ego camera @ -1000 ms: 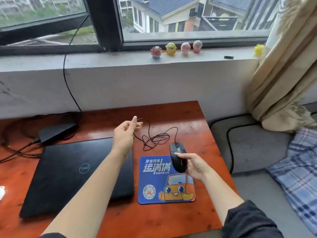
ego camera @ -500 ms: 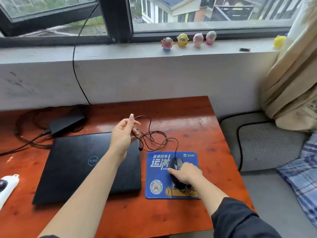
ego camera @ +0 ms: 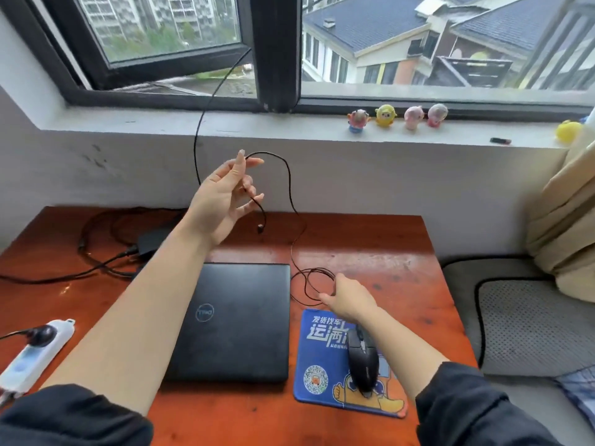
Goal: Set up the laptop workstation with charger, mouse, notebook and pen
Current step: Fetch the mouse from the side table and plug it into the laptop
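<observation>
two hands on the mouse cable [ego camera: 291,201]
left hand [ego camera: 222,201] pinches it aloft; right hand [ego camera: 349,296], fingers loosely spread, touches its coils; mouse [ego camera: 362,360] on the mousepad [ego camera: 322,365] near the worktop's [ego camera: 386,252] right edge.

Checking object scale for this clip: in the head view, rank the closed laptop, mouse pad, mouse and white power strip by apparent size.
1. laptop
2. mouse pad, partly covered by the mouse and the right arm
3. and 4. white power strip and mouse: look alike in size; the strip runs off the left edge, so unranked.

bare desk [ego camera: 380,246] beyond mouse cable [ego camera: 291,201]
</observation>
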A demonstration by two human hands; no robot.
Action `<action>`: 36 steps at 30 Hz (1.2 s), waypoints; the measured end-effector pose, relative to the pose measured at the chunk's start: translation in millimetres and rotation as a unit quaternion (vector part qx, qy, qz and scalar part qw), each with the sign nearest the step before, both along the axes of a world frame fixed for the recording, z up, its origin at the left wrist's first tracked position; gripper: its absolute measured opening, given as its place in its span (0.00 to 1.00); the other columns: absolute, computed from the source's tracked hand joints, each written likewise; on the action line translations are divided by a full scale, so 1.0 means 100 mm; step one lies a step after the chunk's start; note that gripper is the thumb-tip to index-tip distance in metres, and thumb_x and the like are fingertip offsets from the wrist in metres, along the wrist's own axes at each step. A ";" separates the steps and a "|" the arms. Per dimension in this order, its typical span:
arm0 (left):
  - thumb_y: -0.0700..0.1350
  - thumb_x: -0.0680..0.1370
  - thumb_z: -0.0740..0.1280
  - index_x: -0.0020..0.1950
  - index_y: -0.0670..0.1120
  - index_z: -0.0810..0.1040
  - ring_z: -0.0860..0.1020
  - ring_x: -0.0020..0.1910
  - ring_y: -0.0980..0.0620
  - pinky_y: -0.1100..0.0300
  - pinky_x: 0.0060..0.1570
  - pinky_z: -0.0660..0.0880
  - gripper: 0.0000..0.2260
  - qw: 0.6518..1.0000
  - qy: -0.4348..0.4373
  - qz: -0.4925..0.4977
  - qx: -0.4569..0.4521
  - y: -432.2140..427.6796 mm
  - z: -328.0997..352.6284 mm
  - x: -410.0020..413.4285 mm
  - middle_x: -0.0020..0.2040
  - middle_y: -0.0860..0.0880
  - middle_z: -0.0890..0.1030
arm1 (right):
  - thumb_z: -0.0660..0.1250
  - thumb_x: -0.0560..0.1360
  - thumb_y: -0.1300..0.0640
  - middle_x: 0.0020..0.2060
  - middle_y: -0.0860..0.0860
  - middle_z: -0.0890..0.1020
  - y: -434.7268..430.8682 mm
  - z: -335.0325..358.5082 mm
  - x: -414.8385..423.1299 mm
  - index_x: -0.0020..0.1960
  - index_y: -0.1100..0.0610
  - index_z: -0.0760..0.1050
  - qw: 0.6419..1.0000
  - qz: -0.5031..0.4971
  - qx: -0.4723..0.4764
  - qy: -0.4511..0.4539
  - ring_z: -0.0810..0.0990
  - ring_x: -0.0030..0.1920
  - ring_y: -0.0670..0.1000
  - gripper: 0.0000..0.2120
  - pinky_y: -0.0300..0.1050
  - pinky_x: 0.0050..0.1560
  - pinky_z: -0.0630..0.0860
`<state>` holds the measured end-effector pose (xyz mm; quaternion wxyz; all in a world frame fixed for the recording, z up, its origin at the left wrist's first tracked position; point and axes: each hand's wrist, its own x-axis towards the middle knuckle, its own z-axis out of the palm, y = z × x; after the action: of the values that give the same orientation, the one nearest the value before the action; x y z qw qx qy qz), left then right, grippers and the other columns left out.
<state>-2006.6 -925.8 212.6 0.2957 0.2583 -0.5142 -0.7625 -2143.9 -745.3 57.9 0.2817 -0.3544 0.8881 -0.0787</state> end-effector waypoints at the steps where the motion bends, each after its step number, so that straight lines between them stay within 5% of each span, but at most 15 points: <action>1: 0.53 0.80 0.61 0.49 0.50 0.80 0.71 0.32 0.58 0.56 0.51 0.74 0.11 1.000 0.008 -0.002 -0.002 -0.08 0.06 0.06 0.30 0.55 0.69 | 0.64 0.74 0.42 0.59 0.59 0.78 -0.14 0.06 0.03 0.62 0.60 0.66 0.999 -0.005 -0.040 -0.016 0.78 0.57 0.60 0.26 0.50 0.52 0.75; 5: 0.54 0.79 0.62 0.48 0.50 0.80 0.71 0.31 0.57 0.55 0.53 0.74 0.11 0.999 0.039 -0.015 0.002 -0.41 0.26 0.41 0.29 0.55 0.68 | 0.70 0.68 0.38 0.59 0.56 0.77 -0.80 0.28 0.30 0.68 0.59 0.62 0.978 -0.063 -0.145 -0.134 0.78 0.58 0.58 0.38 0.46 0.51 0.73; 10: 0.56 0.75 0.64 0.47 0.51 0.80 0.70 0.28 0.58 0.57 0.48 0.77 0.11 0.997 0.070 -0.005 0.011 -0.95 0.30 0.91 0.28 0.55 0.67 | 0.62 0.75 0.48 0.45 0.61 0.84 -1.50 0.24 0.40 0.45 0.61 0.77 0.988 -0.040 -0.144 -0.034 0.83 0.49 0.61 0.16 0.49 0.52 0.78; 15: 0.55 0.78 0.63 0.47 0.51 0.80 0.64 0.23 0.59 0.63 0.38 0.73 0.11 0.996 -0.030 0.069 0.047 -1.61 -0.06 1.50 0.25 0.55 0.63 | 0.59 0.79 0.52 0.53 0.57 0.83 -2.02 0.40 0.40 0.56 0.57 0.78 0.957 -0.102 -0.269 0.048 0.78 0.57 0.61 0.13 0.48 0.54 0.72; 18: 0.55 0.79 0.62 0.49 0.50 0.80 0.64 0.23 0.60 0.63 0.37 0.71 0.11 0.989 -0.084 0.092 0.073 -1.93 -0.42 1.81 0.26 0.56 0.64 | 0.62 0.78 0.50 0.64 0.57 0.77 -2.32 0.36 0.44 0.72 0.57 0.66 0.971 -0.071 -0.222 0.058 0.72 0.66 0.59 0.24 0.48 0.62 0.69; 21: 0.54 0.79 0.62 0.50 0.50 0.80 0.65 0.23 0.60 0.63 0.35 0.71 0.11 0.982 -0.103 0.112 0.114 -2.22 -0.76 2.07 0.27 0.56 0.65 | 0.64 0.76 0.49 0.69 0.59 0.71 -2.63 0.20 0.55 0.75 0.59 0.60 0.991 -0.031 -0.126 0.028 0.69 0.70 0.59 0.31 0.48 0.66 0.66; 25: 0.54 0.80 0.61 0.49 0.49 0.79 0.65 0.21 0.60 0.64 0.33 0.73 0.11 0.958 -0.095 0.149 0.226 -2.57 -1.15 2.34 0.24 0.55 0.65 | 0.66 0.75 0.51 0.61 0.61 0.78 -2.99 -0.03 0.92 0.69 0.64 0.63 0.996 -0.057 -0.072 -0.017 0.75 0.62 0.61 0.28 0.49 0.59 0.72; 28: 0.53 0.80 0.62 0.48 0.49 0.79 0.65 0.19 0.60 0.65 0.32 0.74 0.10 0.926 -0.068 0.182 0.323 -2.73 -1.35 2.42 0.22 0.55 0.65 | 0.66 0.72 0.58 0.45 0.55 0.82 -3.11 -0.06 1.35 0.55 0.60 0.70 0.985 -0.073 -0.157 -0.012 0.79 0.48 0.59 0.13 0.49 0.49 0.74; 31: 0.53 0.80 0.62 0.46 0.48 0.78 0.65 0.18 0.59 0.65 0.32 0.76 0.10 0.906 -0.036 0.195 0.374 -2.86 -1.49 2.44 0.21 0.54 0.65 | 0.67 0.70 0.61 0.35 0.50 0.80 -3.27 -0.08 1.85 0.43 0.56 0.75 0.982 0.017 -0.178 -0.066 0.78 0.38 0.52 0.02 0.44 0.42 0.73; 34: 0.52 0.80 0.62 0.47 0.47 0.78 0.65 0.18 0.59 0.64 0.32 0.78 0.11 0.898 -0.016 0.188 0.397 -2.91 -1.52 2.45 0.21 0.54 0.65 | 0.70 0.69 0.63 0.38 0.48 0.80 -3.44 -0.16 2.25 0.48 0.52 0.81 0.964 0.120 -0.086 -0.221 0.77 0.37 0.46 0.11 0.39 0.39 0.73; 36: 0.52 0.81 0.61 0.47 0.46 0.78 0.65 0.18 0.59 0.64 0.32 0.78 0.11 0.891 0.003 0.190 0.413 -2.94 -1.52 2.48 0.21 0.54 0.65 | 0.73 0.69 0.58 0.46 0.47 0.75 -3.53 -0.26 2.42 0.59 0.50 0.79 0.962 0.176 -0.064 -0.198 0.73 0.44 0.46 0.19 0.39 0.45 0.69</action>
<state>-1758.6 -1220.1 60.4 0.3033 0.4480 -0.0934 -0.8358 -1901.6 -1098.5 32.2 0.4381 -0.4999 0.7312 -0.1531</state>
